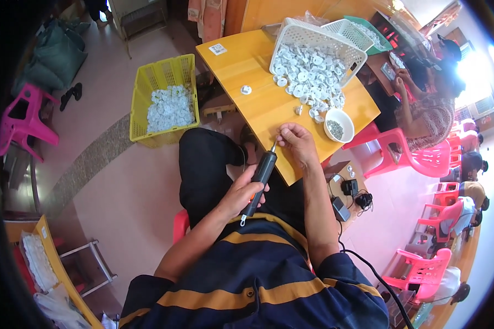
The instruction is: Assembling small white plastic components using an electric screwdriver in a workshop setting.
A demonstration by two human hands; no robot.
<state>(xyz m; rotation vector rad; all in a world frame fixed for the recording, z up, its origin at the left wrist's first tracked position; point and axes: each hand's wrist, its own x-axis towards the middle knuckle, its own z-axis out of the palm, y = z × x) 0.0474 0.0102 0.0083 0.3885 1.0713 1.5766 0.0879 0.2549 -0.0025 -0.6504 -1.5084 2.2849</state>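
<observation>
My left hand (240, 193) is wrapped round a black electric screwdriver (261, 174), which slants up and to the right over my lap. Its thin bit (273, 147) reaches the fingertips of my right hand (297, 141). Those fingers are pinched together by the front edge of the yellow table (258, 109); whatever sits between them is too small to make out. Close by on the right, a white bowl (346, 118) holds small metal pieces that look like screws. Beyond it, many white round plastic parts (310, 68) spill from a tipped white basket (352, 48). One white part (246, 89) lies apart on the left.
A yellow crate (137, 104) of white parts stands on the floor left of the table. Black power adapters (349, 187) with cables lie on a low surface at right. Pink chairs (431, 156) and seated people (428, 112) are farther right; a pink stool (30, 118) stands far left.
</observation>
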